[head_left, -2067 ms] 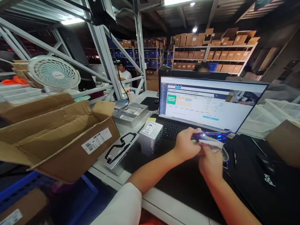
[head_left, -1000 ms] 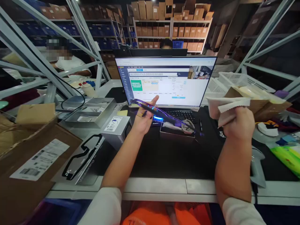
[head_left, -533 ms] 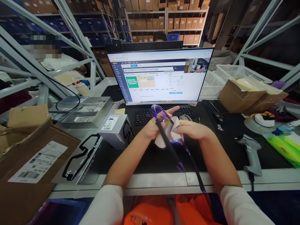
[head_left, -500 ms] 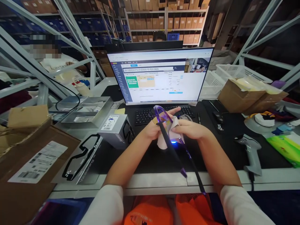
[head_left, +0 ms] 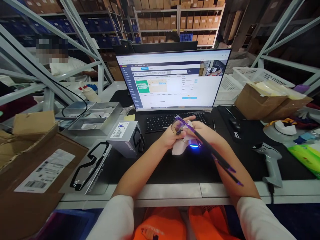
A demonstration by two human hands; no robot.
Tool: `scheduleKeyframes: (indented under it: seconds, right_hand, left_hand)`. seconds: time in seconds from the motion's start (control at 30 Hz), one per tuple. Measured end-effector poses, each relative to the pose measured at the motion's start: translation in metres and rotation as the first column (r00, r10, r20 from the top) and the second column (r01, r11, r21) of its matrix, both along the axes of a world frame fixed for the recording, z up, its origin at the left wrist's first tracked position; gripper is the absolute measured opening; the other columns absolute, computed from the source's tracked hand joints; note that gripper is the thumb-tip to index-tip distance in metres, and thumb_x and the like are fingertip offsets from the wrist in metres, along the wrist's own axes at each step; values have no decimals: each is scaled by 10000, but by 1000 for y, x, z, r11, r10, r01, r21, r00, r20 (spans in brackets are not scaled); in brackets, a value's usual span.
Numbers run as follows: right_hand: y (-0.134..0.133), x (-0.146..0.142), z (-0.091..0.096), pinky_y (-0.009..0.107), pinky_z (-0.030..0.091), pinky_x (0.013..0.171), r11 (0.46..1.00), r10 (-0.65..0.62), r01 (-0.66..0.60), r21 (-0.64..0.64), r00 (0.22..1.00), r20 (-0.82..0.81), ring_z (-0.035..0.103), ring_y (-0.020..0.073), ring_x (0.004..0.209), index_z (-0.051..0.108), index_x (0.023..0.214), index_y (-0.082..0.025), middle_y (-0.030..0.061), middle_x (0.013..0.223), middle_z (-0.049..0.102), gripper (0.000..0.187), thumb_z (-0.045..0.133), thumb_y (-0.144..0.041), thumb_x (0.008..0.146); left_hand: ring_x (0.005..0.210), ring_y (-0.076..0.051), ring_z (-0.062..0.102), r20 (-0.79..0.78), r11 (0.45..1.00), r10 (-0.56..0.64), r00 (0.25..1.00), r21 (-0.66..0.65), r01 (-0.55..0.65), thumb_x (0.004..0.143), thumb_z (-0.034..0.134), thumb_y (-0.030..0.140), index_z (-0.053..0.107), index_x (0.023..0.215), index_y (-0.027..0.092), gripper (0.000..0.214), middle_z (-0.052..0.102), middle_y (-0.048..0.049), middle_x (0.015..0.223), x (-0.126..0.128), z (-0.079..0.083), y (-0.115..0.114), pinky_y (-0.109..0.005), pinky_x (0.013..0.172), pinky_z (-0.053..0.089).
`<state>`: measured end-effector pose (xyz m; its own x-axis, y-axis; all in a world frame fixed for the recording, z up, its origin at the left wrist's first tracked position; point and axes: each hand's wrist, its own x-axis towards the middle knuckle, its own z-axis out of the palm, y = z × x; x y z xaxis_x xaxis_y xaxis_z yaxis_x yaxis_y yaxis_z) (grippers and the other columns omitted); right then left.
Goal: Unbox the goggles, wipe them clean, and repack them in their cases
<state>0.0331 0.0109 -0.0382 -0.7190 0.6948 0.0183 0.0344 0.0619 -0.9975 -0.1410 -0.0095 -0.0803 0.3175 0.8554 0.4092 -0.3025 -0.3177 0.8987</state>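
Both my hands meet over the black desk mat point(head_left: 175, 163) in front of the keyboard point(head_left: 162, 121). My left hand point(head_left: 175, 133) grips the front of a pair of purple-framed glasses point(head_left: 200, 141), whose temples stick out toward me on the right. My right hand point(head_left: 203, 135) presses a pale cleaning cloth point(head_left: 178, 146) against the glasses. A small blue light glows on the frame.
A monitor point(head_left: 172, 80) stands behind the keyboard. Left: a grey product box point(head_left: 125, 138), a flat printed box point(head_left: 90, 168), a metal tray point(head_left: 95, 116), an open carton point(head_left: 32, 156). Right: mouse point(head_left: 234, 125), barcode scanner point(head_left: 271, 161), cardboard boxes point(head_left: 260, 101), white baskets. Two people sit beyond.
A second ago my hands were apart, the cloth raised in my right. They have come together on the glasses, and the temples have swung from pointing down to pointing right.
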Motion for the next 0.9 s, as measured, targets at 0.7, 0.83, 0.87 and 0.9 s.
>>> scheduleKeyframes:
  seconds: [0.7, 0.83, 0.87, 0.9]
  right_hand:
    - [7, 6, 0, 233, 447, 531, 979, 192, -188, -84, 981, 43, 573, 136, 575, 705, 758, -128, 18, 668, 654, 378, 856, -468, 687]
    - [10, 4, -4, 284, 509, 588, 965, 13, -28, -259, 998, -61, 626, 192, 629, 705, 741, -149, 46, 648, 667, 427, 835, -553, 693]
    - [10, 0, -5, 307, 534, 627, 954, -57, 17, -300, 990, -128, 650, 217, 676, 705, 756, -161, 58, 671, 683, 438, 799, -587, 720]
    - [9, -6, -6, 339, 559, 683, 940, -116, 38, -339, 970, -213, 675, 246, 747, 709, 791, -172, 73, 719, 707, 446, 746, -615, 755]
  left_hand:
    - [1361, -303, 571, 40, 971, 131, 991, 194, -136, 650, 934, 464, 742, 1009, 212, 479, 578, -92, 1486, -22, 6, 6, -356, 1097, 503]
    - [1331, -291, 612, 121, 895, 262, 957, 340, -288, 769, 855, 469, 700, 1069, 240, 408, 754, -74, 1144, -37, 17, 5, -472, 1176, 452]
    - [1309, -288, 632, 142, 868, 298, 944, 372, -330, 802, 827, 470, 684, 1086, 245, 390, 766, -71, 1103, -37, 18, 5, -489, 1162, 466]
    - [1294, -283, 645, 167, 834, 342, 925, 399, -381, 830, 802, 470, 664, 1105, 250, 379, 773, -72, 1095, -36, 18, 6, -496, 1143, 484]
